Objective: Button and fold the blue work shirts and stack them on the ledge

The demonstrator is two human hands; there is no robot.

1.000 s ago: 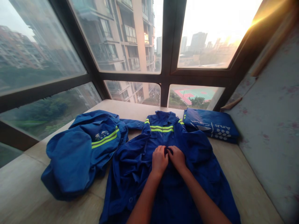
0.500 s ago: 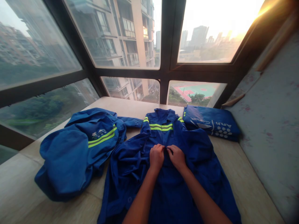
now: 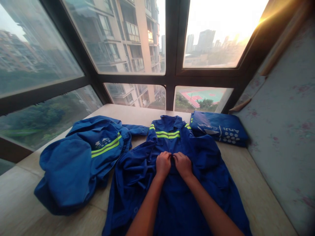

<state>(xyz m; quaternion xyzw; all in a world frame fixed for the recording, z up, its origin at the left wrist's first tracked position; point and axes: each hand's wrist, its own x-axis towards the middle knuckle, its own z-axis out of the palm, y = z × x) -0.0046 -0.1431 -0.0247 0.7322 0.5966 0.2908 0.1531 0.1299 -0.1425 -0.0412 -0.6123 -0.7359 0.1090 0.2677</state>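
A dark blue work jacket (image 3: 209, 170) with yellow-green reflective stripes lies spread on the sill, its collar toward the window. Both hands meet at the middle of its front, below the chest stripe. My left hand (image 3: 163, 164) pinches the cloth at the front opening. Right beside it, my right hand (image 3: 182, 163) pinches the same edge from the other side, fingertips nearly touching. Whatever small fastener may lie between the fingers is hidden.
On the left lies a crumpled blue jacket (image 3: 66, 170) with a reflective stripe and a logo. A folded blue garment (image 3: 219, 127) with white print rests at the back right, near the papered wall (image 3: 283, 137). Dark window frames (image 3: 169, 75) border the pale sill (image 3: 19, 193).
The view has shifted slightly, so the whole scene sits a little further left. Both hands stay at the jacket's front, with the fingertips slightly closer together.
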